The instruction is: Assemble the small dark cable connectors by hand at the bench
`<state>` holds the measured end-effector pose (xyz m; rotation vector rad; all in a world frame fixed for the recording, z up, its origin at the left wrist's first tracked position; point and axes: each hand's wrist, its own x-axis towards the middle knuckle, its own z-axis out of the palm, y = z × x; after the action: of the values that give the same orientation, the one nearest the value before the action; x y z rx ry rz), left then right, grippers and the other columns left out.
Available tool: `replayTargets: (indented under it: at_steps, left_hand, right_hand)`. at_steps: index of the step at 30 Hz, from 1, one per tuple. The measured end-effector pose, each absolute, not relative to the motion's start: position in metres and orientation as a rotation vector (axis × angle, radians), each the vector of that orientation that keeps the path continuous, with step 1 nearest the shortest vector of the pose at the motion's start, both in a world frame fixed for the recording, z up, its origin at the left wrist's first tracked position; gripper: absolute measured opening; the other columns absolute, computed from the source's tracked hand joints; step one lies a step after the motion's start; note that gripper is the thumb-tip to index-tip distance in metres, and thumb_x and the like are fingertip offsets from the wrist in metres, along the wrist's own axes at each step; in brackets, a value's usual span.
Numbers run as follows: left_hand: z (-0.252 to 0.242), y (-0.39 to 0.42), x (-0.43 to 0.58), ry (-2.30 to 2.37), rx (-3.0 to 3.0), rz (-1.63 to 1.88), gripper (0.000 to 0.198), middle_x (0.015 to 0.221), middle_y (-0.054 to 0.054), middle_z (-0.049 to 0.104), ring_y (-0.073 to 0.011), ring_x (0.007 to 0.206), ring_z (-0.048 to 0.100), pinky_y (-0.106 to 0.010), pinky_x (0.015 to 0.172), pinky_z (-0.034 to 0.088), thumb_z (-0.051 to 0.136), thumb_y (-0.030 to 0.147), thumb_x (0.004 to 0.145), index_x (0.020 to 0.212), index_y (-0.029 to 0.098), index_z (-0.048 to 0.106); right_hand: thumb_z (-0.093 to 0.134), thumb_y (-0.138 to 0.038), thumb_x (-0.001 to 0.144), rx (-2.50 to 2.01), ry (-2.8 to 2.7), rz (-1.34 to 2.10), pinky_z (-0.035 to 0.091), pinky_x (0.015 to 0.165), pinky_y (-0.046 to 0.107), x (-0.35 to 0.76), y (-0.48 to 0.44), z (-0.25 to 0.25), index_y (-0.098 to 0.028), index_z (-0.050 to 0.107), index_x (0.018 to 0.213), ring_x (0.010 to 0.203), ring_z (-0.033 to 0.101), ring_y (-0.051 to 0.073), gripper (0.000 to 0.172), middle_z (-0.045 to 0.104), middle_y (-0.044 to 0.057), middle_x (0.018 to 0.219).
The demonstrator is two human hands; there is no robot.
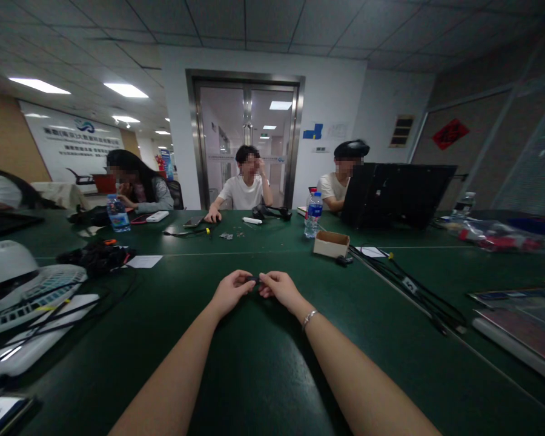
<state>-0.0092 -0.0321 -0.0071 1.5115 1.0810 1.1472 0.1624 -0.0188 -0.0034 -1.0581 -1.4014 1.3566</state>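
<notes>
Both my hands meet over the middle of the green table (254, 363). Between their fingertips is a small dark object (254, 279), too small to name. My left hand (232, 292) pinches its left end with thumb and fingers. From the other side, my right hand (278, 288) closes on its right end, with a silver bracelet (308, 318) around the wrist. Most of the object is hidden by the fingers.
A small cardboard box (330, 244) and black cables (404, 284) lie to the right. Water bottles (313, 217) stand behind the box. At left are a white helmet (6, 266) and a black tangled bundle (95, 257). Several people sit across the table, one behind a black monitor (395, 194).
</notes>
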Motion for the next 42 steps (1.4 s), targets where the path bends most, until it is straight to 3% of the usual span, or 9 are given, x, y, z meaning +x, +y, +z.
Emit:
replayTargets:
  at_steps: [4,11,29,32,36,42]
  left_hand:
    - [-0.006,-0.032,-0.009,1.093,1.490,1.151,0.038,0.083,-0.005,0.063,-0.0161,0.076,0.061,-0.028,0.068,0.047,0.070,0.039,0.067,0.095,0.016,0.060]
    - [-0.006,-0.032,-0.010,1.095,1.500,1.150,0.039,0.086,-0.005,0.062,-0.0165,0.077,0.062,-0.028,0.069,0.048,0.070,0.041,0.068,0.096,0.016,0.060]
    - [-0.011,-0.030,-0.010,1.080,1.560,1.138,0.043,0.087,-0.004,0.062,-0.0155,0.075,0.061,-0.027,0.068,0.048,0.068,0.038,0.070,0.106,0.018,0.056]
    - [-0.007,-0.034,-0.008,1.113,1.668,1.130,0.041,0.094,-0.005,0.061,-0.0166,0.079,0.061,-0.029,0.073,0.048,0.066,0.038,0.070,0.107,0.021,0.058]
    - [0.002,-0.046,-0.002,1.193,1.990,1.092,0.030,0.103,-0.007,0.059,-0.0218,0.095,0.056,-0.031,0.080,0.045,0.059,0.043,0.076,0.099,0.023,0.063]
    - [0.009,-0.057,0.013,1.361,2.345,0.964,0.032,0.084,-0.006,0.062,-0.0210,0.078,0.056,-0.030,0.070,0.040,0.036,0.041,0.089,0.087,0.023,0.061]
  right_hand:
    - [0.058,-0.038,0.083,-1.053,-1.359,1.390,0.050,0.048,0.018,0.164,-0.020,-0.001,-0.013,0.057,0.073,0.050,0.061,0.009,0.028,0.063,0.002,0.058]
    - [0.069,-0.029,0.075,-1.043,-1.364,1.384,0.050,0.049,0.017,0.166,-0.022,-0.001,-0.012,0.059,0.075,0.051,0.062,0.009,0.019,0.064,0.000,0.059]
    - [0.065,-0.038,0.078,-1.063,-1.373,1.370,0.050,0.050,0.018,0.165,-0.020,-0.002,-0.014,0.056,0.067,0.051,0.062,0.009,0.028,0.062,0.001,0.058]
    - [0.065,-0.041,0.077,-1.061,-1.378,1.358,0.049,0.050,0.018,0.165,-0.019,-0.005,-0.014,0.055,0.067,0.050,0.061,0.008,0.031,0.062,0.000,0.057]
    - [0.066,-0.045,0.074,-1.050,-1.414,1.343,0.048,0.051,0.018,0.166,-0.018,-0.006,-0.014,0.056,0.066,0.049,0.059,0.008,0.034,0.062,-0.001,0.055]
    - [0.063,-0.046,0.077,-1.085,-1.482,1.340,0.050,0.054,0.019,0.163,-0.021,-0.002,-0.014,0.056,0.067,0.053,0.060,0.009,0.034,0.062,0.000,0.057]
